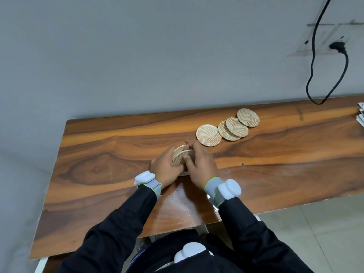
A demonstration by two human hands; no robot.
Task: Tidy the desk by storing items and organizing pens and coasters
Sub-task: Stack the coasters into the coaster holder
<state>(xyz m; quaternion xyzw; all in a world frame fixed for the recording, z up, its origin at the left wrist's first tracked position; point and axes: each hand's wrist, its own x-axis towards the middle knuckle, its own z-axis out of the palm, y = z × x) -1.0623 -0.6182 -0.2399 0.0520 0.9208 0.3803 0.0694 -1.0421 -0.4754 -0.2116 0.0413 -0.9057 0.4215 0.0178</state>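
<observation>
Two round wooden coasters (pixel 180 157) with white curved lines stand on edge near the middle of the wooden desk (pixel 110 164). My left hand (pixel 165 168) grips them from the left and my right hand (pixel 199 168) grips them from the right, fingers curled over the rims. Part of what lies under my hands is hidden. Several more coasters lie flat in a row behind: one alone (pixel 209 137), two overlapping (pixel 233 130), and one at the far end (pixel 248 117).
A black power cable (pixel 317 62) hangs from a wall socket (pixel 337 46) down to the desk's back right. Some papers (pixel 360 116) poke in at the right edge. A small dark speck (pixel 242 164) sits on the desk right of my hands.
</observation>
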